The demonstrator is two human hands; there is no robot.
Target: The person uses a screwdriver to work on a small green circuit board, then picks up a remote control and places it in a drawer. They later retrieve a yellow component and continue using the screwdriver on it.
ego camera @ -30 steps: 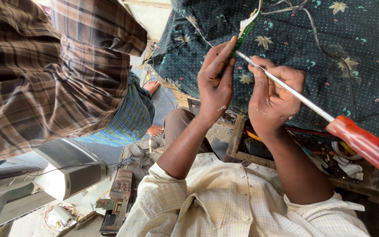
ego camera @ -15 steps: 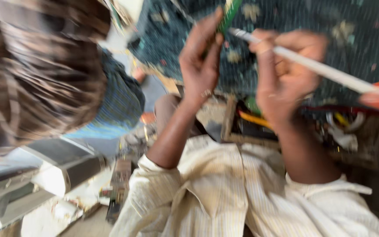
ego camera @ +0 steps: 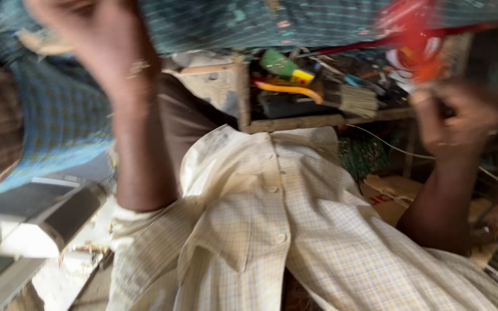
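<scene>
Hands are raised apart, both heavily blurred. Left hand [ego camera: 96, 43] sits at the upper left of the head view, against the dark patterned cloth [ego camera: 249, 20] that runs along the top edge; whether its grip is closed on anything cannot be told from the blur. Right hand [ego camera: 459, 118] is at the right, fingers curled together. Just above its grip lies a red blurred shape, apparently the red handle [ego camera: 416, 34] of a tool; whether the grip is clamped on it cannot be told, as the two look slightly apart.

Between the two grips, nearer the right one, stands a wooden tray [ego camera: 306, 121] holding small tools: a brush [ego camera: 353, 99] with pale bristles closest to the right grip, an orange-yellow curved piece [ego camera: 289, 89] beside it, and a green and yellow item [ego camera: 283, 66] above that.

Below both grips lies the pale checked shirt [ego camera: 260, 230] with buttons. Beneath the right forearm is a brown cardboard box [ego camera: 390, 196]. Left of the left grip is blue checked fabric [ego camera: 47, 132], with a grey and black casing [ego camera: 36, 213] under it.
</scene>
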